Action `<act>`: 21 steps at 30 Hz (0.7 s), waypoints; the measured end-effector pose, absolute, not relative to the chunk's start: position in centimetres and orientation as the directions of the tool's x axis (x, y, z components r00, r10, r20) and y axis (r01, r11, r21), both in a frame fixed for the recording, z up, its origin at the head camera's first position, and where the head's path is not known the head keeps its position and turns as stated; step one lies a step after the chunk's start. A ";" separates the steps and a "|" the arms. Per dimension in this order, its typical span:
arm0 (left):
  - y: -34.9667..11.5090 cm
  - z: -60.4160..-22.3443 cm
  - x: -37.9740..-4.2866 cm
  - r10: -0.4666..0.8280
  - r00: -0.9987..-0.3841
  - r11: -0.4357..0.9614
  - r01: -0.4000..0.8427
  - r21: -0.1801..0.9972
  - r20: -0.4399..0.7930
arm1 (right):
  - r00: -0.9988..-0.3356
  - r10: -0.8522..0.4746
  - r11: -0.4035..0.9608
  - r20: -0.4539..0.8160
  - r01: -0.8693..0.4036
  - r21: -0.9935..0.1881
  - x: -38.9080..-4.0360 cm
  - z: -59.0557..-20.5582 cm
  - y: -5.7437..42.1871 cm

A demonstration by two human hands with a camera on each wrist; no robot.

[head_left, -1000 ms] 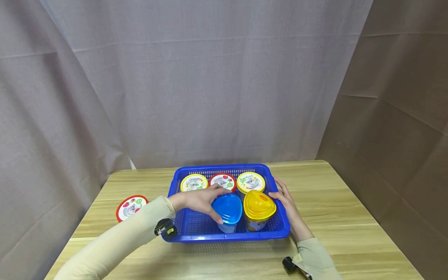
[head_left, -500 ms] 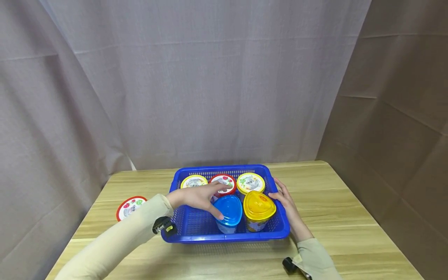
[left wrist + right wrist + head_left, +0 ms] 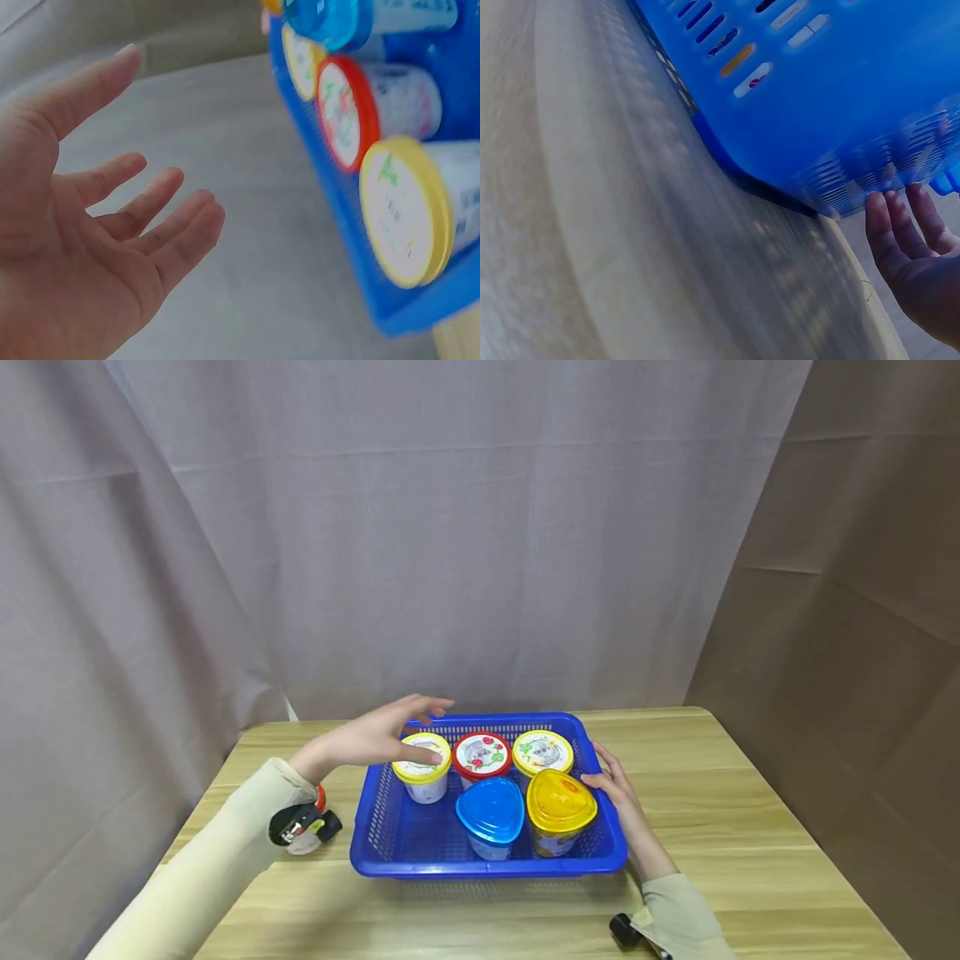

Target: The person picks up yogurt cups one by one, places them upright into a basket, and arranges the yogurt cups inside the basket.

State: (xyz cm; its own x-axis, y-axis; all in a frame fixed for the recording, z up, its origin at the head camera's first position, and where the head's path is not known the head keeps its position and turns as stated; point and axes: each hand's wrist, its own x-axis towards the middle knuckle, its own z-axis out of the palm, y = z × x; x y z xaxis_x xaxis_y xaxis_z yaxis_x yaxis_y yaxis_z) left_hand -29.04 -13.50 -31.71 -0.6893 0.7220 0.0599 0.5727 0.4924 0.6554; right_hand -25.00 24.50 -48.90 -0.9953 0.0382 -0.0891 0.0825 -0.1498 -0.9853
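My left hand (image 3: 367, 739) hovers with spread fingers and nothing in it, over the back left corner of a blue plastic basket (image 3: 487, 867). It overlaps a yellow-lided cup (image 3: 427, 792) in the head view. My right hand (image 3: 626, 797) holds the basket's right side, thumb over the rim and fingertips against the outer wall. Inside, the back row has that cup, a red-lidded cup (image 3: 482, 755) and another yellow-lidded cup (image 3: 543, 752). In front stand a cup with a blue rounded-triangle lid (image 3: 491, 810) and one with a matching yellow lid (image 3: 561, 802).
On the wooden table (image 3: 750, 852), left of the basket, a red-rimmed white item (image 3: 303, 842) is mostly hidden behind my left wrist. The basket's front left part has bare floor (image 3: 427, 839). A grey curtain (image 3: 480, 543) hangs behind the table.
My left hand has come off the blue-lidded cup and moved left and back, its fingers spread. The cup stays in the basket. The right hand keeps its place.
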 end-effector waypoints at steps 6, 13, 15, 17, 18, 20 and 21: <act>-17.3 -29.8 -28.4 0.616 -0.768 0.515 0.560 0.649 0.174 | -0.993 0.036 -0.147 -0.117 0.110 -0.983 -25.0 -48.8 24.7; -20.9 -29.0 -27.3 0.531 -0.811 0.527 0.543 0.654 0.245 | -0.992 0.029 -0.138 -0.124 0.119 -0.983 -24.7 -48.6 25.0; -21.7 -29.0 -27.0 0.504 -0.823 0.546 0.539 0.641 0.262 | -0.993 0.028 -0.137 -0.118 0.113 -0.984 -24.6 -48.6 25.0; -22.4 -28.8 -26.6 0.479 -0.833 0.565 0.534 0.628 0.277 | -0.994 0.032 -0.139 -0.108 0.102 -0.985 -24.7 -48.6 25.0; -22.8 -28.9 -26.5 0.463 -0.838 0.571 0.530 0.627 0.288 | -0.994 0.033 -0.143 -0.104 0.098 -0.985 -24.7 -48.6 25.0; -23.5 -28.9 -26.0 0.433 -0.849 0.581 0.520 0.626 0.302 | -0.995 0.037 -0.144 -0.097 0.091 -0.985 -24.6 -48.7 24.9; -23.9 -29.0 -25.7 0.423 -0.852 0.584 0.517 0.626 0.309 | -0.995 0.038 -0.147 -0.097 0.091 -0.985 -24.6 -48.7 24.9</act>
State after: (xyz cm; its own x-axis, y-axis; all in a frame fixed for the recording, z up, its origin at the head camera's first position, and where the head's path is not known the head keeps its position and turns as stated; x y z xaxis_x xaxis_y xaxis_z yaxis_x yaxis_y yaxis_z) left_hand -25.67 -23.95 -28.96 -0.8519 0.4226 0.3093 0.5169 0.5841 0.6258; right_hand -24.63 24.87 -48.69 -0.9945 0.0376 -0.0974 0.0909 -0.1469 -0.9850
